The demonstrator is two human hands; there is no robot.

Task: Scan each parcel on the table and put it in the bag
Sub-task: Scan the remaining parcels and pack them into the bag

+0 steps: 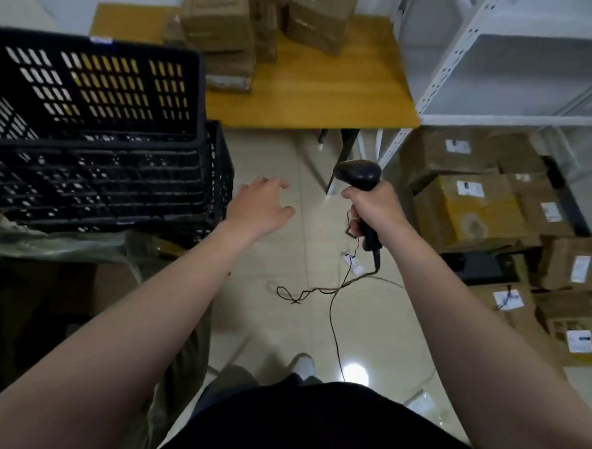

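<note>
Wooden table (311, 94) holds parcels (319, 19) at its far edge; the empty, open left hand (259, 205) should turn one's label toward the scanner (359, 174) gripped by the right hand (371, 207).

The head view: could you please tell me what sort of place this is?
Probably a parcel depot or stockroom: labelled cardboard parcels piled on the floor, more on the wooden table, and a barcode scanner gripped in the right hand.

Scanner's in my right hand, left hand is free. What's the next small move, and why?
Probably step in and reach the open left hand to the nearest brown cardboard parcel on the yellow wooden table. The right hand grips the black handheld scanner, the left holds nothing, and the parcels sit beyond both hands, so nothing can be scanned yet.
</note>
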